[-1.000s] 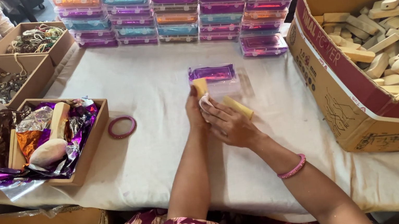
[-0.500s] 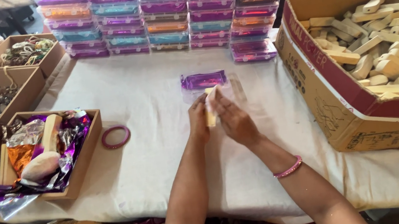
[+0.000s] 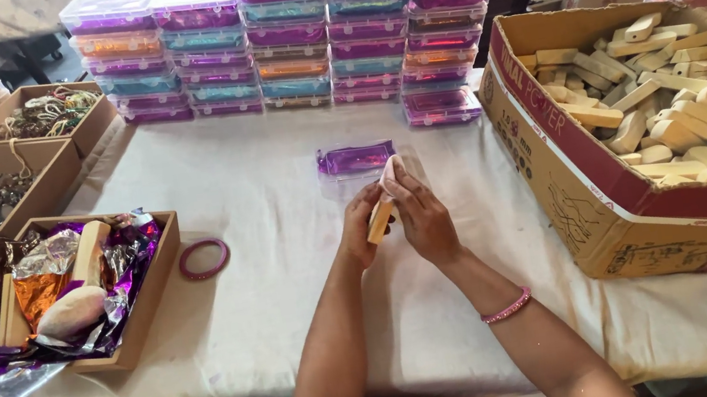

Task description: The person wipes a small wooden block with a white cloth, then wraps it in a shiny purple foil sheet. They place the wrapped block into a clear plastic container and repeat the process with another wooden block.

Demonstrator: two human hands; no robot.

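Both of my hands hold one pale wooden block (image 3: 382, 211) upright over the white cloth in the middle of the table. My left hand (image 3: 362, 236) grips its lower end and my right hand (image 3: 422, 216) wraps its upper side. Just beyond my fingers lies an open clear plastic box with a purple lining (image 3: 355, 159). A pink bangle (image 3: 204, 259) lies on the cloth to the left of my hands.
A big cardboard carton (image 3: 613, 188) full of wooden blocks stands on the right. Stacks of clear boxes with coloured linings (image 3: 283, 41) line the far edge. On the left, a cardboard tray with shiny foil and blocks (image 3: 59, 289) and more trays of bangles (image 3: 47, 114).
My hands have lifted the wooden block off the plastic box and drawn it toward me, tilting it upright. The view has shifted slightly.
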